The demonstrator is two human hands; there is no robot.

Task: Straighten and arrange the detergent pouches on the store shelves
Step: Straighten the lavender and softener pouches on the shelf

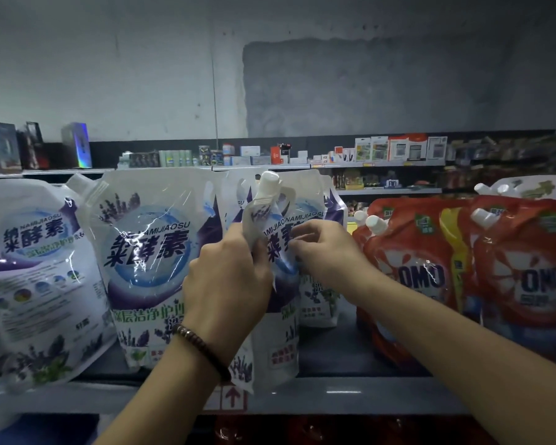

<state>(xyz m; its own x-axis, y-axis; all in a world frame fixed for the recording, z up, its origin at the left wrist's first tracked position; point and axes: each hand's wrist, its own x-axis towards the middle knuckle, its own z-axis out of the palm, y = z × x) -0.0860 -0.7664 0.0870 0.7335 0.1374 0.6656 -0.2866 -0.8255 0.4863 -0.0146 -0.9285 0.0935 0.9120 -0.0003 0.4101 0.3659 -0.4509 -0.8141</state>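
Your left hand [228, 277] grips the crumpled side and your right hand [328, 248] pinches the front film of a white-and-purple spouted plastic detergent pouch [281, 322], which stands buckled on the grey metal shelf [334, 393] beside glossy red plastic pouches [421, 261].

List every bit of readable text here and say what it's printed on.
"NAMIJIAOSU": held pouch and shelf pouch beside it.
"酵素": same two, large characters.
"OMO": red pouches.
Red arrow, no words: shelf-edge label.
Small print and back-shelf boxes: too blurred to read.
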